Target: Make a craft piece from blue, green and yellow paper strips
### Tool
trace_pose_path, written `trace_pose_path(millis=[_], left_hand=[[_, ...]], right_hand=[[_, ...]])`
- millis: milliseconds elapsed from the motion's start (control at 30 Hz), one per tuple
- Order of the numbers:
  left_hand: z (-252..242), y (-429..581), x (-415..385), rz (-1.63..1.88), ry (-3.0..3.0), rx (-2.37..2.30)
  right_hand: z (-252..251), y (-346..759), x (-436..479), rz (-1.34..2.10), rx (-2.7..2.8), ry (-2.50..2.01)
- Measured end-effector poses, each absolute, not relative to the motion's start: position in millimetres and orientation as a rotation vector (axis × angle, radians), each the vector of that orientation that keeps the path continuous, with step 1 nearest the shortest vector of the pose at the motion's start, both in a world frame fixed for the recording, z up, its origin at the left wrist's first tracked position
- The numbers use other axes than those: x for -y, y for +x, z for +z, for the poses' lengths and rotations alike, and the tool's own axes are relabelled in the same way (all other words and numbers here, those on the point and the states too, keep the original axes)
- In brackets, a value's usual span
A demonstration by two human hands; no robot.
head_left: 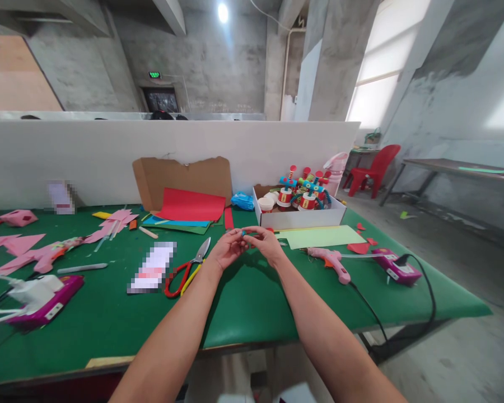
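My left hand [228, 249] and my right hand [265, 244] meet above the green worktop [243, 302], and both grips are pinched on a tiny blue piece [247, 233] between my fingertips. Red scissors [187, 271] lie just left of my left hand. A pink glue gun [331, 262] lies to my right. The white box [299, 215] sits behind my hands. Bare green cloth reaches to the near edge.

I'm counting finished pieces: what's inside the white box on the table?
The white box holds colourful craft figures with red-and-white bodies, plus a paper cup. Its front wall hides whatever lies lower down.
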State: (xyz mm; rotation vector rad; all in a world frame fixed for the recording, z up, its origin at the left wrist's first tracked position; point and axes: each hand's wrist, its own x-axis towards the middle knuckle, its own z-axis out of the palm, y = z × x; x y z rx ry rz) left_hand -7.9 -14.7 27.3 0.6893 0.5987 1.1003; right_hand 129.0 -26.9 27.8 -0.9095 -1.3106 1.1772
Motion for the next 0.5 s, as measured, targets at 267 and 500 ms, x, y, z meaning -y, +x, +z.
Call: trace_pose_path(millis=[267, 500], left_hand=[[24, -16, 5, 1.286, 1.122, -0.863], [19, -8, 5, 1.319, 1.608, -0.914]], right_hand=[[30, 140, 20, 1.317, 1.071, -0.932], [27, 138, 21, 1.397, 1.033, -0.979]])
